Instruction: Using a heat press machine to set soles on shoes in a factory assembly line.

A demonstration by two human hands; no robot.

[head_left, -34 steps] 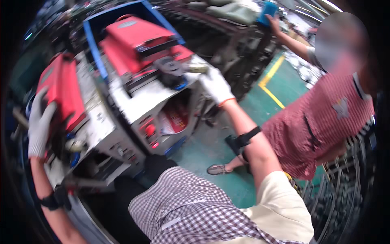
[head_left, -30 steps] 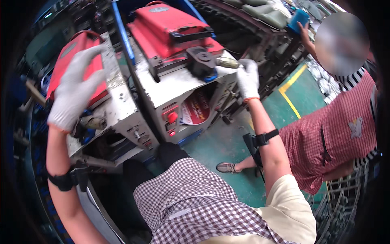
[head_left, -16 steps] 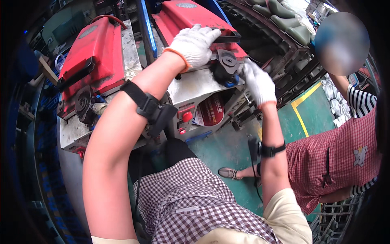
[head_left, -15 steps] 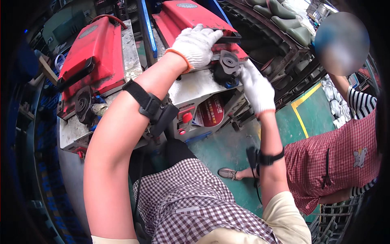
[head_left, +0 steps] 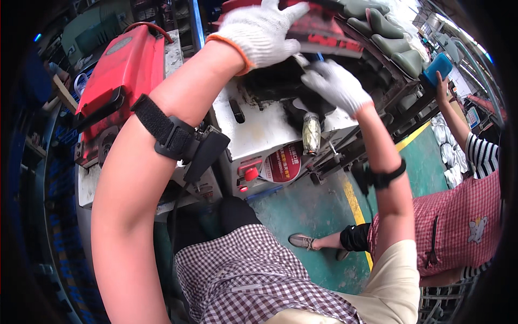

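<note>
In a white knitted glove, my left hand (head_left: 258,33) is up against the raised red cover (head_left: 329,40) of the right-hand machine, its visible fingers spread. My right hand (head_left: 339,86), also gloved, reaches to the dark opening (head_left: 270,81) under that cover. Its fingers are closed together beside a small pale piece; what they hold is hidden. Below it, a handle wrapped in pale tape (head_left: 311,134) sticks out from the machine's white front (head_left: 256,127).
A second machine with a lowered red cover (head_left: 127,67) and black handle (head_left: 102,110) stands at left. Grey-green boots (head_left: 396,43) lie on a rack at far right. A co-worker in a red checked apron (head_left: 448,221) holds up a blue object (head_left: 438,67). A red button (head_left: 251,174) faces me.
The right machine's red cover has swung up with my left hand, exposing the dark opening. The dark round-faced latch has turned away. My right hand has moved up to the opening.
</note>
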